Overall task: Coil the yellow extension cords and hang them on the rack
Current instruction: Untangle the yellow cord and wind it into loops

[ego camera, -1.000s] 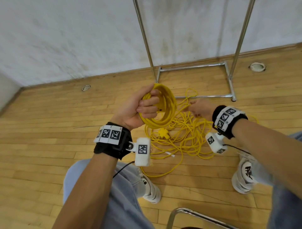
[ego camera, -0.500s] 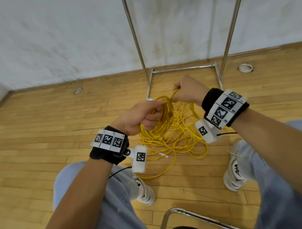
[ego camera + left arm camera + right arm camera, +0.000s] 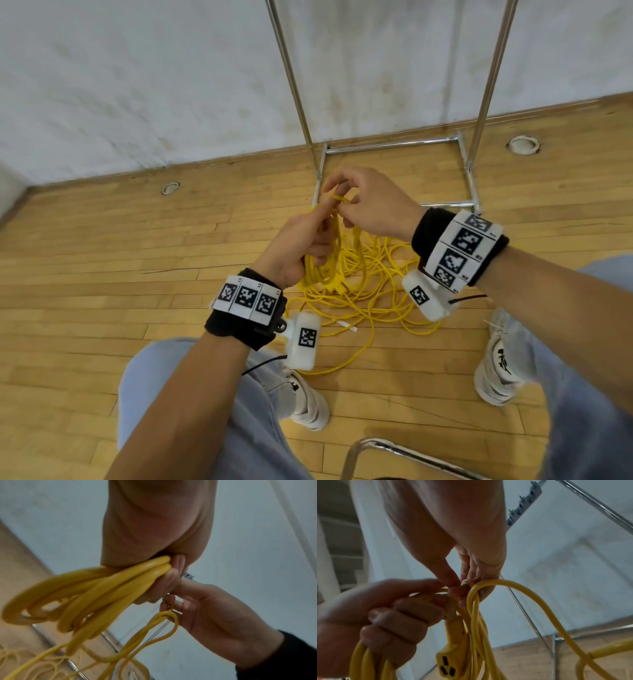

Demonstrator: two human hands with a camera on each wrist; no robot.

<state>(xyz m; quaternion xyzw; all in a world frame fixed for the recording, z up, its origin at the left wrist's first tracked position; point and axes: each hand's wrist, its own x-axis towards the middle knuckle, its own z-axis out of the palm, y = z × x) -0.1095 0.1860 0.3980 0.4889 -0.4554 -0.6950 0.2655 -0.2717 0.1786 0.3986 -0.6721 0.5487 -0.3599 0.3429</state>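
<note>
A bundle of yellow cord loops [image 3: 323, 263] is gripped in the left hand [image 3: 298, 246]; beside it, one strand is pinched by the right hand [image 3: 373, 205]. Loose cord [image 3: 376, 291] lies on the floor [image 3: 102, 257] before the rack [image 3: 394, 144].

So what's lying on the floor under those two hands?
Under the left hand and right hand, more loose yellow cord sprawls in a tangle on the wooden floor. The hands and held coil cover part of it, so its ends are not visible.
</note>
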